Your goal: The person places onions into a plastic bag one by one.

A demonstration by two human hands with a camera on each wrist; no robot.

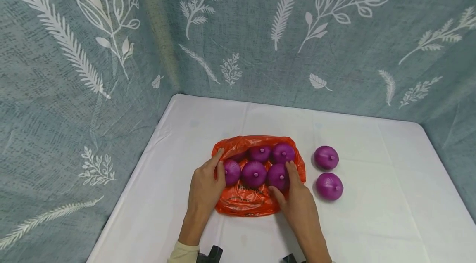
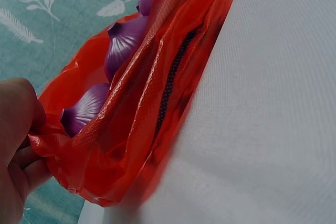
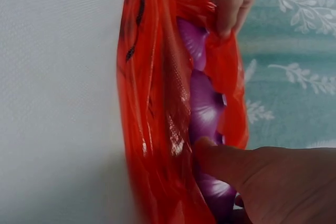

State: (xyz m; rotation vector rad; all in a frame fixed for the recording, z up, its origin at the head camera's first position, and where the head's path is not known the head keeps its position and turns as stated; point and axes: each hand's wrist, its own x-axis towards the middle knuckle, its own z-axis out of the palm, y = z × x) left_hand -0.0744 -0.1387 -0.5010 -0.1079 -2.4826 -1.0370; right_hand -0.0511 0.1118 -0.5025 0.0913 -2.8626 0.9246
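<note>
An orange-red plastic bag lies with its mouth spread, and several purple onions sit inside in two rows. At the bag's left side, my left hand pinches the rim; the left wrist view shows the plastic bunched between thumb and fingers, close beside an onion. My right hand holds the front right onion, thumb at its near side and fingers over its right. In the right wrist view the thumb lies on that onion, and the other fingers are mostly hidden.
Two more purple onions, one farther back and one nearer, lie right of the bag on the white-covered table. A blue-green curtain with white leaf prints stands behind and at both sides.
</note>
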